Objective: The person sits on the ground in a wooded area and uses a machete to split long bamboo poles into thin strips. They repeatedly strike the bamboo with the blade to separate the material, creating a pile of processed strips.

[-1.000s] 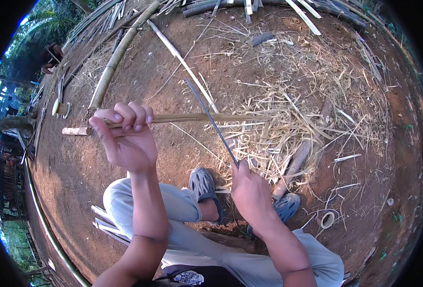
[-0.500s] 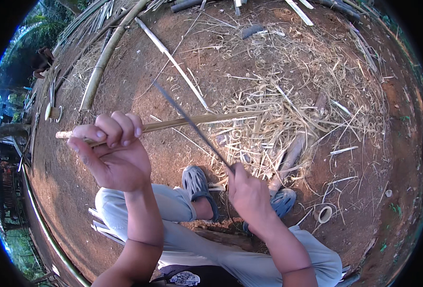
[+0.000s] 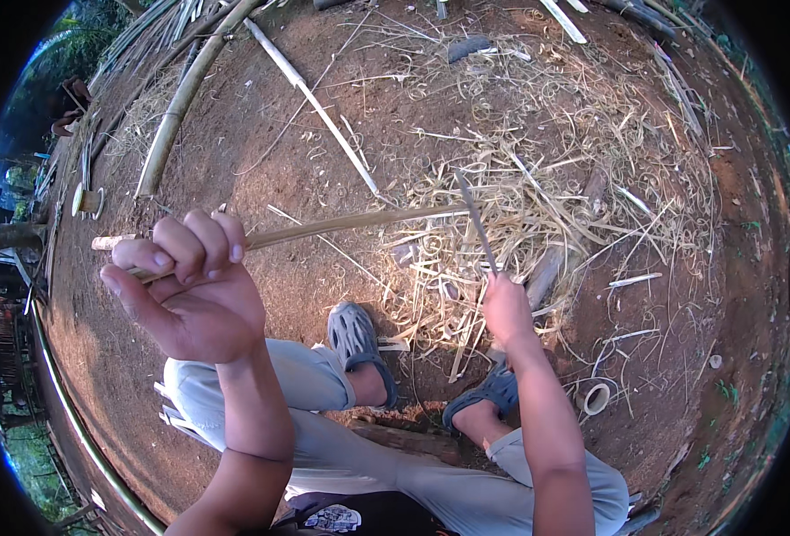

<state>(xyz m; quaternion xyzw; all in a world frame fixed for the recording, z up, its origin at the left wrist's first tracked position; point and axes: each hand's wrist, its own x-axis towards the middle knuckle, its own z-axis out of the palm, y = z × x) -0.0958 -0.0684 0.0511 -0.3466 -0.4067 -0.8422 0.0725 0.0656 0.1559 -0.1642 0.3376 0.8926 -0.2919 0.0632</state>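
My left hand (image 3: 194,290) is closed around a bamboo strip (image 3: 341,221), whose short end pokes out to the left of the fist. The strip runs to the right, nearly level, above the ground. My right hand (image 3: 508,308) grips a long-bladed knife (image 3: 475,219); its handle is hidden in the fist. The blade points up and slightly left and crosses the strip close to its right end. Whether the edge touches the strip, I cannot tell. Beneath lies a heap of curled bamboo shavings (image 3: 466,268).
A thick bamboo pole (image 3: 180,107) and a thinner pale pole (image 3: 315,107) lie on the earth ahead. A short log (image 3: 551,272) sits among the shavings. A bamboo ring (image 3: 596,398) rests at the right. My shoes (image 3: 355,335) are below the strip. Another person (image 3: 71,105) is at far left.
The knife in my right hand has moved right along the bamboo strip, from about its middle to near its far end, and turned steeper. My left hand keeps its hold, shifted slightly left.
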